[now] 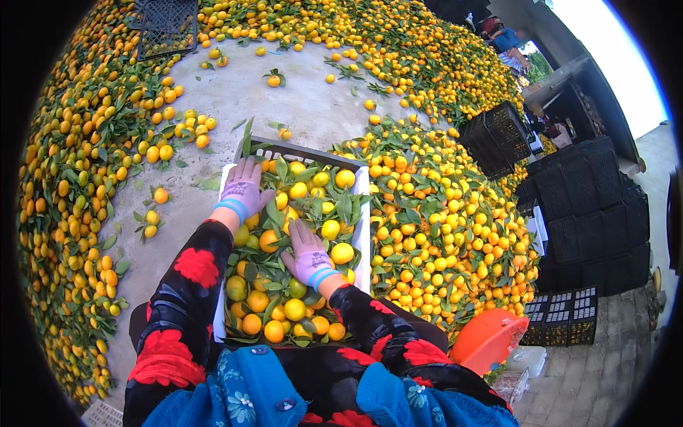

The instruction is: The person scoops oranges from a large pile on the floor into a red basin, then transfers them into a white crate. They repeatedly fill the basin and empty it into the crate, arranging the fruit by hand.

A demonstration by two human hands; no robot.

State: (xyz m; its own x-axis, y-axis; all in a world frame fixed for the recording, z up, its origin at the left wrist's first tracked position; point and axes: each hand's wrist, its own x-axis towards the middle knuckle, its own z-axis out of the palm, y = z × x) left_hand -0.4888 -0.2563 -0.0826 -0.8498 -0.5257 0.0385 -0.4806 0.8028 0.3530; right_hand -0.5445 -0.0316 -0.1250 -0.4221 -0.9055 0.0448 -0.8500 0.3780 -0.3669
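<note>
A crate [362,213] with white side walls and a dark far end stands in front of me, filled with orange and yellow citrus fruits [294,309] and green leaves. My left hand [245,190], in a pale purple glove, lies at the crate's far left edge with its fingers stretched out. My right hand [309,255], gloved alike, rests on the fruit in the middle, fingers extended and thumb apart. Neither hand grips a fruit. Part of the fruit beneath both palms is hidden.
A large fruit heap [441,235] lies right of the crate, another [71,206] on the left. An orange-red basin [489,338] sits at lower right. Black crates [590,213] are stacked at right; one black crate [168,28] lies far left. People [506,39] are far right.
</note>
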